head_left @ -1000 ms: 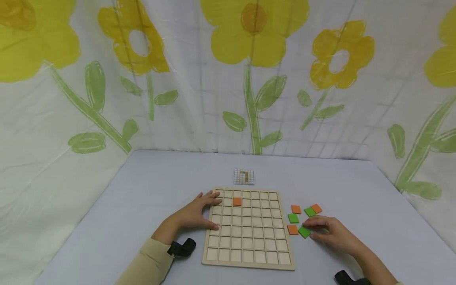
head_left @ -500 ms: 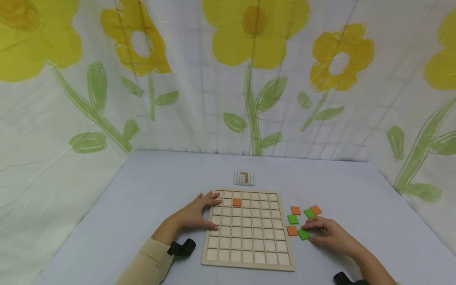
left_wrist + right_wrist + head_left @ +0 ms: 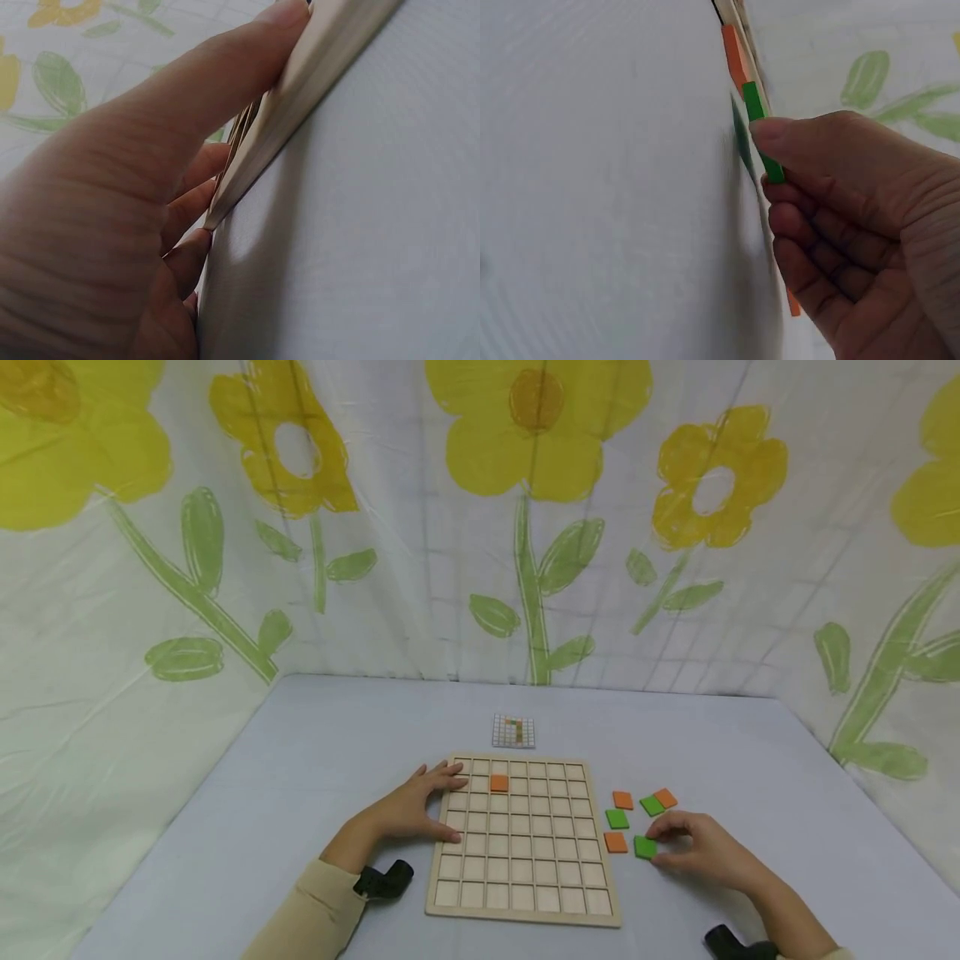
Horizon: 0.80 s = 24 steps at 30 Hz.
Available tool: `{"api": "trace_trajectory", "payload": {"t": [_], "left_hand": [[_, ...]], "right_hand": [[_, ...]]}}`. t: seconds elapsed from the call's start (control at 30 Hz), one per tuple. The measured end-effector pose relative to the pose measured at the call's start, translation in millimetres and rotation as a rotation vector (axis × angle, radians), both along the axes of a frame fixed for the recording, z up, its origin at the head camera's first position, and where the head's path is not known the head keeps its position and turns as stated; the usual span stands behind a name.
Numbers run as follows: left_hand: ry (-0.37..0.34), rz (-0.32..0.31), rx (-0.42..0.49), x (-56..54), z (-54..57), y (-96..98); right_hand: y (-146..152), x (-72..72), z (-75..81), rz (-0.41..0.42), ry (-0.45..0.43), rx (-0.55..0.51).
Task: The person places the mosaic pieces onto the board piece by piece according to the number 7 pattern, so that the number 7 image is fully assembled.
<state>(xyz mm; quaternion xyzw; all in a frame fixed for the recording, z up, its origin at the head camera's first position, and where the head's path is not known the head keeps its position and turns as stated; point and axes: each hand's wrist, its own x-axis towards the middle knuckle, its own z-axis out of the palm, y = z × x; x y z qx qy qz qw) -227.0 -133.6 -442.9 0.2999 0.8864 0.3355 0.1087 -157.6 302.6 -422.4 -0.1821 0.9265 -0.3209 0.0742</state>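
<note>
A wooden grid board [image 3: 522,919] lies flat on the table, with one orange tile [image 3: 498,783] in a cell of its second row from the back. My left hand [image 3: 408,810] rests on the board's left edge, fingers spread and thumb on the rim; the left wrist view shows the thumb [image 3: 225,71] along the board's side. Right of the board, my right hand [image 3: 705,852] pinches a green square tile [image 3: 644,847] between thumb and fingers. In the right wrist view the pinched green tile [image 3: 753,101] is held just off the table, over its shadow.
Around the right hand lie more tiles: an orange tile [image 3: 616,842], a green tile [image 3: 617,819], another orange tile [image 3: 622,800], and a touching green [image 3: 652,806] and orange pair. A small printed grid card [image 3: 513,732] lies behind the board. A flowered curtain [image 3: 405,577] hangs beyond the table.
The green tile in my right hand has turned and shifted slightly right, away from the neighbouring orange tile, and is now lifted. My left hand stays in place on the board.
</note>
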Motion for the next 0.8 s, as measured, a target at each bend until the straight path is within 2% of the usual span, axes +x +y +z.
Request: {"api": "trace_trajectory", "payload": {"t": [0.27, 0.5, 0.8], "left_hand": [[-0.009, 0.003, 0.002, -0.3, -0.5, 0.5], [-0.01, 0.004, 0.0, -0.5, -2.0, 1.2], [-0.023, 0.019, -0.006, 0.9, 0.6, 1.5]], "right_hand": [[0, -8.1, 9.4, 0.0, 0.036, -0.008], [-12, -20.3, 15.7, 0.039, 0.066, -0.021], [-46, -47.2, 24.4, 0.131, 0.136, -0.087]]}}
